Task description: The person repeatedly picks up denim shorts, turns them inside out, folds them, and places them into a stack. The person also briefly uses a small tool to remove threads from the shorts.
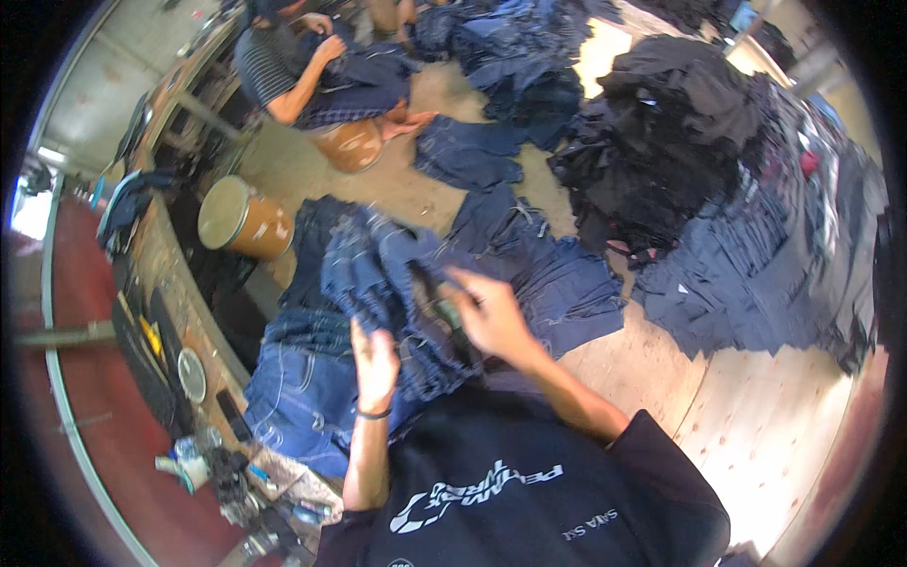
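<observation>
A blue denim garment (378, 269) with pale seams is bunched up in front of my chest. My left hand (376, 364), with a dark band at the wrist, is closed at its lower left side; some of the fingers are hidden. My right hand (491, 317) is at the garment's right edge, its fingers bent and gripping the cloth, slightly smeared by motion. Between the hands the fabric hangs in folds, with a greenish inner part showing. Beneath and to the left lies a stack of blue jeans (298, 387).
Denim piles (557, 283) lie ahead, and a large black cloth heap (661, 132) stands at the far right beside grey-blue garments (737, 274). A brown drum (248, 222) stands left. Another person (283, 76) sits at the back, handling dark cloth. A cluttered ledge (213, 350) runs along the left.
</observation>
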Action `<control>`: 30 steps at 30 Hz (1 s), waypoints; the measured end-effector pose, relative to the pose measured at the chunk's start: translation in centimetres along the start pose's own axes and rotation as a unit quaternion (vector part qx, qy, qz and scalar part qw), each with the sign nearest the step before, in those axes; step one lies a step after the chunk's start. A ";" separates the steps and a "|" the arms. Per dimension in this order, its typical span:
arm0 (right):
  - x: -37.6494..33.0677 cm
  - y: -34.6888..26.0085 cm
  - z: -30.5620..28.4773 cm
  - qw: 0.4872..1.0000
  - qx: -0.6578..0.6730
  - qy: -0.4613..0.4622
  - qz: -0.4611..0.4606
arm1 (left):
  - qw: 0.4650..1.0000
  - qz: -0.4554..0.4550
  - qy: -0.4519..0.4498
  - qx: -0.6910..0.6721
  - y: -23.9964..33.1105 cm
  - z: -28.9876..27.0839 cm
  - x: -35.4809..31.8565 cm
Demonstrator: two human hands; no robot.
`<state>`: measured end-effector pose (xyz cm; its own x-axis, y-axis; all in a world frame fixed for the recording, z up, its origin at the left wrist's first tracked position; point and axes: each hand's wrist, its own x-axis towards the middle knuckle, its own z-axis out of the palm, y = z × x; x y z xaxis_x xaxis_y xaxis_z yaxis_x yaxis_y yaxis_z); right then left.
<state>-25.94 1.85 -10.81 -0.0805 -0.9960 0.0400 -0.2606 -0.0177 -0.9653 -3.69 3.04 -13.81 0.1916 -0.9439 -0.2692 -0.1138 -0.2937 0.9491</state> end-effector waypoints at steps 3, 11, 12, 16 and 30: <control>-0.6 1.1 2.4 0.998 -0.006 -0.029 -0.047 | 0.977 -0.101 0.005 -0.185 -2.6 -1.5 0.5; 4.6 3.2 -2.6 0.993 -0.031 -0.114 -0.006 | 0.974 -0.138 0.048 -0.172 -2.3 -4.6 2.0; 5.6 3.6 -6.0 0.993 -0.089 -0.044 -0.061 | 0.974 -0.142 0.049 -0.172 -2.3 -4.6 2.0; 7.4 5.3 -22.6 0.978 -0.193 -0.012 0.077 | 0.978 -0.114 0.046 -0.169 -3.2 -4.7 2.1; 13.4 16.4 -18.5 0.887 -0.455 0.068 0.049 | 0.967 -0.131 0.138 -0.171 -0.4 -8.2 -1.6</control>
<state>-49.12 -10.18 -21.37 -0.2442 -0.9679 0.0586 -0.9092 0.2076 -0.3609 4.07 5.95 -12.38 0.4288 -0.7538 -0.4980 0.2942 -0.4046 0.8658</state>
